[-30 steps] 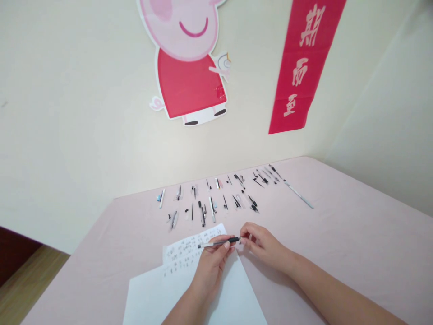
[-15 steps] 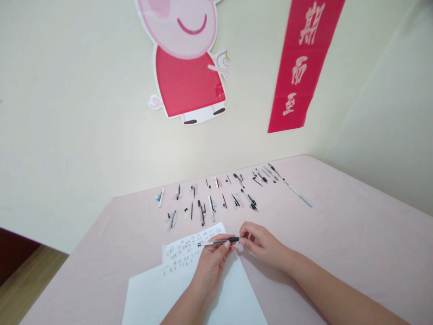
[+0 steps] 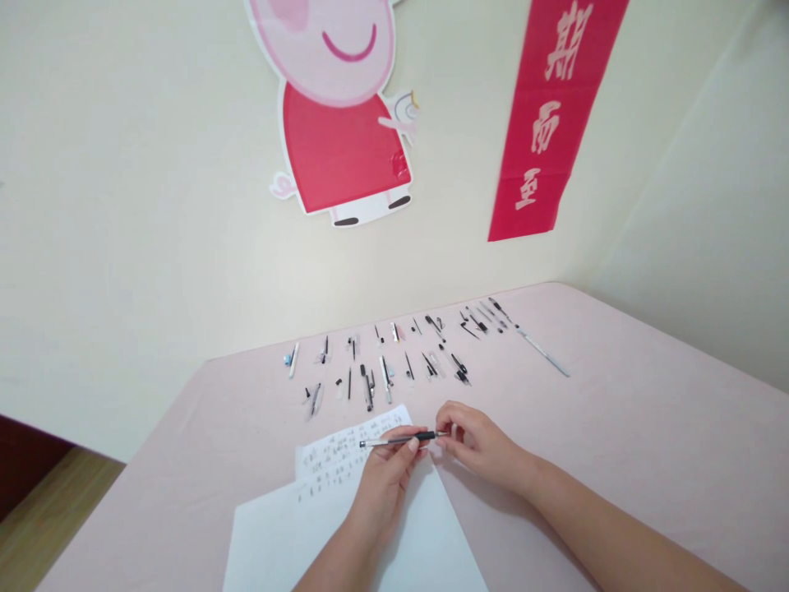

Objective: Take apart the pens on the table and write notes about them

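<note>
A pen (image 3: 388, 442) with a clear barrel and a black grip lies across the fingers of my left hand (image 3: 394, 469), which is closed around it. Its tip points right, toward my right hand (image 3: 472, 436). The thumb and fingers of that hand pinch at the metal tip of the pen; whether a smaller part sits between them is hidden. Under my left hand are a blank white sheet (image 3: 289, 543) and a sheet with handwriting (image 3: 333, 450).
Several pen parts (image 3: 368, 386), such as barrels, refills and caps, lie in two rows beyond my hands. A long pale stick-like piece (image 3: 542, 352) rests at the right end. The pink-covered table (image 3: 647, 427) meets the wall behind, where a red banner (image 3: 555, 123) hangs.
Almost nothing differs. The fingers of my right hand have shifted very slightly at the pen's tip, and my left hand keeps the pen in the same place.
</note>
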{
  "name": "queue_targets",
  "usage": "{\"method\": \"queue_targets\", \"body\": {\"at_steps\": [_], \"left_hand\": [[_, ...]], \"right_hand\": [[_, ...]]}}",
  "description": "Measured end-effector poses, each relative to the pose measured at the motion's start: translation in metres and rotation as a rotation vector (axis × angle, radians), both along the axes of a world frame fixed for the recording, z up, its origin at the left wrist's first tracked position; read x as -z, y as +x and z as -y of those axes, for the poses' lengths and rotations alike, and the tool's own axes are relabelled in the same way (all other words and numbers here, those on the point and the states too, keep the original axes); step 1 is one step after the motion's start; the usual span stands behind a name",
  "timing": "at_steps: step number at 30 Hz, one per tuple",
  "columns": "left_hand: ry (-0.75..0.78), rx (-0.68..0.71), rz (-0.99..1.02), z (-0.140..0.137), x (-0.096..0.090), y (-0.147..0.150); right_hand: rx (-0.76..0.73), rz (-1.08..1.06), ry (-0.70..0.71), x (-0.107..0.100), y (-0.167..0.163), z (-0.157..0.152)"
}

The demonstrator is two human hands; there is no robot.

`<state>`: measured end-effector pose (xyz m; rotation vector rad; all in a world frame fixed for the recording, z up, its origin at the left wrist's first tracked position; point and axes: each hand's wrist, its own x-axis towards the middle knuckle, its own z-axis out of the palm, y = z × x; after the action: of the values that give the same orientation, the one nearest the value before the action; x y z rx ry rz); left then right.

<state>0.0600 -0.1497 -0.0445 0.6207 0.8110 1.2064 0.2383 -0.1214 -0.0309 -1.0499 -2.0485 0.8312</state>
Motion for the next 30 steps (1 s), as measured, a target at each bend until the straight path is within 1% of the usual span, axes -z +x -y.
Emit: {"method": "queue_targets", "body": {"at_steps": [3,7,12,18,25,27,30], "left_hand": [[-0.004,0.003,-0.009,-0.0002,0.0008,0.0001],[0.028,0.013,-0.023,0.0000,0.0017,0.0001],[0.060,0.016,-0.054,0.0002,0.0019,0.0011],[0.090,0.000,-0.114,0.0004,0.0027,0.0017],[0.128,0.000,-0.204,0.0017,-0.0009,0.0018],[0.139,-0.002,-0.224,0.0018,-0.0017,0.0023],[0.163,-0.004,-0.249,0.0010,-0.0003,0.0026]], "right_hand": [[-0.019,-0.020,0.017,-0.0004,0.0004,-0.0006],[-0.045,-0.058,0.017,0.0016,0.0008,-0.0020],[-0.064,-0.082,-0.008,0.0021,0.0005,-0.0020],[-0.065,-0.116,-0.124,-0.0029,0.0009,-0.0019],[-0.116,-0.189,-0.343,-0.0035,0.0025,-0.0033],[-0.139,-0.214,-0.370,-0.0036,0.0028,-0.0035],[-0.145,-0.215,-0.357,-0.0052,0.0030,-0.0034]]}}
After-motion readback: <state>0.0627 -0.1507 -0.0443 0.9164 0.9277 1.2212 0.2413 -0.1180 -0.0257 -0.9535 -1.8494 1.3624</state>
